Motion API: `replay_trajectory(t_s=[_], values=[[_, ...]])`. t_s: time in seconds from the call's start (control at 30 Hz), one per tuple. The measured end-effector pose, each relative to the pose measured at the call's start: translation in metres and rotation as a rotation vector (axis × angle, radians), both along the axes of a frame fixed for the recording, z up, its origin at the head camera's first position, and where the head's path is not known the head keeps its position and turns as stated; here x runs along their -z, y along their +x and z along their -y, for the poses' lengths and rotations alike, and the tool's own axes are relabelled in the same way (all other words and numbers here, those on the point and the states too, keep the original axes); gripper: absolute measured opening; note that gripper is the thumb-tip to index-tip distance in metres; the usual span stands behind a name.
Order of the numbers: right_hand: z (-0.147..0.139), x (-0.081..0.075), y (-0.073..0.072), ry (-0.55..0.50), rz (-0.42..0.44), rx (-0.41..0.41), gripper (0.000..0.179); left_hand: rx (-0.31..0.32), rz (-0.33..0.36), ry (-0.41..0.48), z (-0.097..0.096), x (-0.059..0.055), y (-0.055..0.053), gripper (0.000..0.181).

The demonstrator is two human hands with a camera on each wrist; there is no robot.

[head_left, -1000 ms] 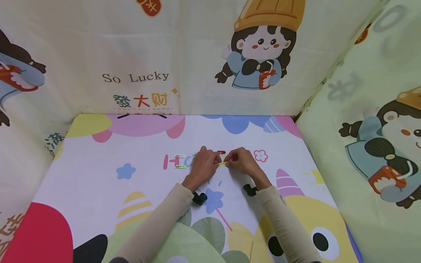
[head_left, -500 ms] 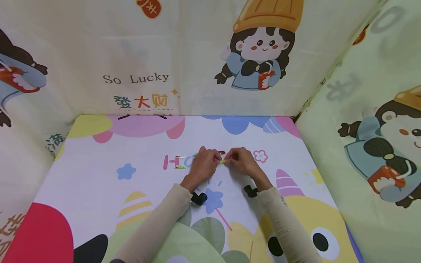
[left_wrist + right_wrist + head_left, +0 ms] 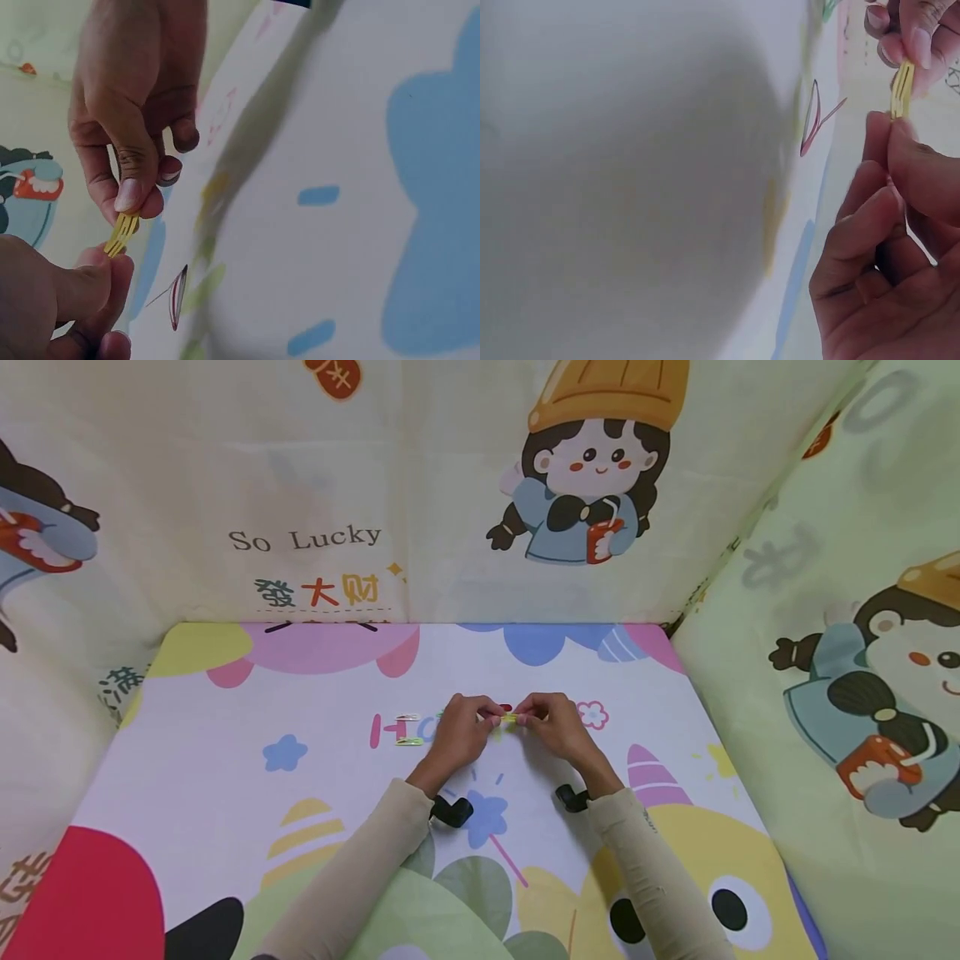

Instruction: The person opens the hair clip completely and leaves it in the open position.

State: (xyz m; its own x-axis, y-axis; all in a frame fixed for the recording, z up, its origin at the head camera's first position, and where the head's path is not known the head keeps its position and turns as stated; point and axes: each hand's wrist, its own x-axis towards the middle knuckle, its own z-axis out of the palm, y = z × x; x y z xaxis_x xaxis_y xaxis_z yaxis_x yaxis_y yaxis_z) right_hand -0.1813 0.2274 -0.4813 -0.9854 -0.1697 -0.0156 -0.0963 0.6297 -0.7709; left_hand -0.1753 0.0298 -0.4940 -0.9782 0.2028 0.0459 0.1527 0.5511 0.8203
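Between both hands, a yellow snap hair clip (image 3: 508,718) is held raised off the table. My left hand (image 3: 459,732) pinches one end of it between thumb and finger. My right hand (image 3: 553,724) pinches the opposite end the same way. In the left wrist view, slots run along the middle of the yellow clip (image 3: 121,235), while its ends are hidden under the fingertips. A red snap clip (image 3: 810,124), its frame and tongue spread apart, lies on the table just beyond the hands.
Left of the hands lie a pale, silvery clip (image 3: 407,717) and a green clip (image 3: 409,742) on the printed tablecloth (image 3: 330,785). Patterned cloth walls (image 3: 450,585) stand at the back and both sides.
The yellow hair clip has risen from the tablecloth and moved slightly forward in both hands. My left hand has turned a little, so its thumb shows more. The green and silvery clips stay put.
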Motion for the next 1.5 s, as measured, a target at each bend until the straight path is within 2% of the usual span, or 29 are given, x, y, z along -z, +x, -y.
replay_trajectory(t_s=[0.13, 0.23, 0.43, 0.73, 0.83, 1.0, 1.13, 1.3, 1.4, 1.5], values=[[0.001, 0.000, 0.000, -0.064, -0.013, 0.018, 0.007, 0.006, 0.040, 0.123, 0.005, -0.004, -0.001, 0.010], [0.001, 0.001, -0.001, -0.096, -0.013, 0.029, 0.008, 0.008, 0.074, 0.169, 0.007, -0.005, -0.001, 0.010], [0.001, -0.003, -0.002, -0.144, 0.028, 0.035, 0.008, -0.003, 0.127, 0.201, 0.008, -0.005, -0.002, 0.012], [0.000, -0.006, -0.003, -0.235, 0.119, 0.011, 0.006, 0.014, 0.135, 0.258, 0.010, -0.002, -0.004, 0.012], [-0.001, -0.006, -0.003, -0.263, 0.142, -0.007, 0.006, 0.004, 0.143, 0.252, 0.011, -0.002, -0.003, 0.011], [-0.005, -0.005, -0.005, -0.250, 0.155, -0.021, 0.008, -0.013, 0.070, 0.152, 0.009, -0.007, -0.001, 0.011], [-0.008, -0.005, -0.004, -0.235, 0.167, -0.008, 0.009, -0.014, -0.055, -0.009, 0.002, -0.011, 0.003, 0.014], [-0.011, -0.005, -0.002, -0.221, 0.181, -0.013, 0.010, -0.008, -0.197, -0.210, -0.003, -0.010, 0.006, 0.018], [-0.012, -0.005, -0.002, -0.200, 0.176, -0.023, 0.012, -0.011, -0.236, -0.279, -0.004, -0.008, 0.006, 0.017], [-0.011, -0.004, -0.001, -0.152, 0.152, -0.025, 0.013, -0.019, -0.247, -0.320, -0.004, -0.006, 0.005, 0.018]])
